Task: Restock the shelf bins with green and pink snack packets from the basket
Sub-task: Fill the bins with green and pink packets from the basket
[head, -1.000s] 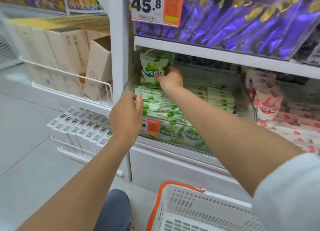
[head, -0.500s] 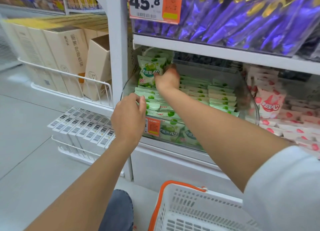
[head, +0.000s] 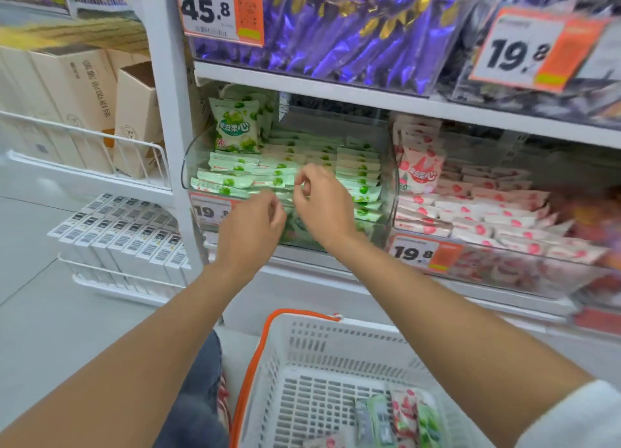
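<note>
Shelf [head: 302, 81] up top, basket [head: 336, 330] now further into view below it, green and pink packets [head: 403, 417] at its near-right corner. In the clear bin [head: 391, 178], flat green packets [head: 235, 165] lie with their long axis left-to-right. One upright packet [head: 237, 128] faces out at the back-left corner, with open room to its right. The right hand [head: 324, 209] has pulled back to the bin's front edge, beside the left hand [head: 250, 229]. Fingers on both are curled, and I can't tell if they hold anything.

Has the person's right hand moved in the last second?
Yes. The right hand has drawn back from the upright green packet at the rear of the green bin to its front, close beside the left hand.
</note>
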A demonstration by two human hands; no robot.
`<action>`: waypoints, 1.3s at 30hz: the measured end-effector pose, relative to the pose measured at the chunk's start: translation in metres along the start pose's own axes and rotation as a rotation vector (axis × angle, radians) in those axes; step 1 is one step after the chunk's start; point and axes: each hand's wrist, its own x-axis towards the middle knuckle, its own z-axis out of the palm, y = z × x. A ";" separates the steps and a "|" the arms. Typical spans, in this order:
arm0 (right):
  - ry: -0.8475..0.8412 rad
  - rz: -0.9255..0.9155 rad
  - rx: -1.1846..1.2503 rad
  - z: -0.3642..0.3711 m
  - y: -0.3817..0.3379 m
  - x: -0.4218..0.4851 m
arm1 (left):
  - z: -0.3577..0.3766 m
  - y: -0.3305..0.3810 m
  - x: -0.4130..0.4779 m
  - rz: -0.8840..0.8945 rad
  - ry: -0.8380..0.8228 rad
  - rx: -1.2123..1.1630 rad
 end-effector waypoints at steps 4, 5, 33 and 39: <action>-0.134 0.045 0.014 -0.014 0.043 -0.099 | 0.033 -0.003 -0.043 -0.116 -0.513 0.136; -0.225 0.088 -0.012 -0.011 0.058 -0.126 | 0.043 -0.008 -0.057 -0.134 -0.645 0.183; -0.721 0.966 0.715 0.003 0.167 -0.284 | 0.132 -0.011 -0.134 -0.037 -1.105 -0.011; -0.529 0.784 0.874 -0.036 0.125 -0.205 | 0.069 0.026 -0.064 -0.202 -0.773 -0.240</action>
